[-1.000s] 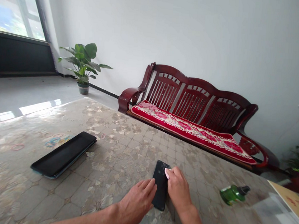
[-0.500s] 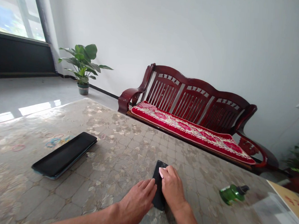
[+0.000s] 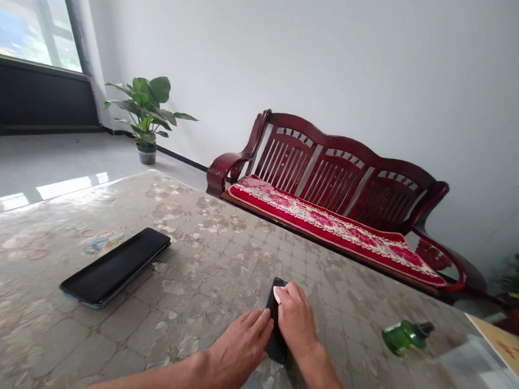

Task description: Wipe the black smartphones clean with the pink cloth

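Observation:
A black smartphone point(image 3: 278, 345) lies on the patterned tablecloth in front of me, partly covered by my hands. My left hand point(image 3: 242, 350) has its fingers drawn together and holds the phone at its left edge. On the phone's upper part rests my right hand point(image 3: 296, 320), fingers curled closed. A small pale pink piece point(image 3: 277, 294) shows at its fingertips, pressed to the screen; I cannot make out what it is. Further left lies a larger black tablet-like device point(image 3: 116, 267), screen up, with a bluish edge underneath.
Several coloured rubber bands point(image 3: 98, 243) lie behind the larger device. A green bottle point(image 3: 406, 337) with a black cap lies at the right, near a clear plastic item and a tan box point(image 3: 500, 347). Beyond the tablecloth point(image 3: 150, 353) stand a wooden bench point(image 3: 334, 146) and a potted plant point(image 3: 147, 153).
My right hand has slid slightly up and left over the phone with the pale piece. My left hand stays at the phone's edge. The view has shifted a little.

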A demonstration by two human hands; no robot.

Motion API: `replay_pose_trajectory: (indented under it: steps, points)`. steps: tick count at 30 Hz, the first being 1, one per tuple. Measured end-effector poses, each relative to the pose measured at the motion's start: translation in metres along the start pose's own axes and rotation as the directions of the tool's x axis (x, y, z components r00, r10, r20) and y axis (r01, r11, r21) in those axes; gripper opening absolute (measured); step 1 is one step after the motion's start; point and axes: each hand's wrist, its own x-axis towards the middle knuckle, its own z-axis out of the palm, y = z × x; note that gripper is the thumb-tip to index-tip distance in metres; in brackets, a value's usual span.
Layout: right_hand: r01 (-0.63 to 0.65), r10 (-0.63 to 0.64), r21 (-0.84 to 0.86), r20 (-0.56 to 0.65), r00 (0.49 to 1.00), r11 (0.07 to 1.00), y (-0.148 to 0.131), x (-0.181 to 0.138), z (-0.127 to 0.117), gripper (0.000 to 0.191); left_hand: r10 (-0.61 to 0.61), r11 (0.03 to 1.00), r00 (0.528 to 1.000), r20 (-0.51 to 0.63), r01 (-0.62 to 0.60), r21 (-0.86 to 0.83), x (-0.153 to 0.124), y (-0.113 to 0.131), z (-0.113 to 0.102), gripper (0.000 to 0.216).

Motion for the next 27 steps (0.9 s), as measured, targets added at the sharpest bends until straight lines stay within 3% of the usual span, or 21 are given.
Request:
replay_pose_trajectory:
  steps: [8, 15, 23, 27]
  points:
    - [0.092, -0.095, 0.118, 0.017, 0.995, 0.989, -0.002, -0.03, -0.005, 0.032, -0.019, 0.998, 1.0, 0.021, 0.02, -0.061, 0.0, 0.002, -0.016, 0.046]
    - [0.017, -0.017, 0.06, -0.009, 1.0, 0.998, 0.011, -0.004, 0.001, 0.033, -0.02, 0.999, 0.999, 0.041, 0.022, -0.047, -0.001, 0.003, -0.013, 0.04]
    - [0.049, -0.049, 0.101, -0.002, 0.999, 0.994, 0.018, -0.026, -0.007, 0.038, -0.042, 0.998, 0.999, -0.011, 0.041, -0.056, 0.001, 0.002, -0.006, 0.04]
    - [-0.019, 0.02, 0.032, -0.022, 1.0, 0.999, 0.038, -0.003, -0.004, 0.038, -0.022, 1.0, 1.0, 0.003, 0.022, 0.002, 0.014, 0.002, -0.015, 0.035]
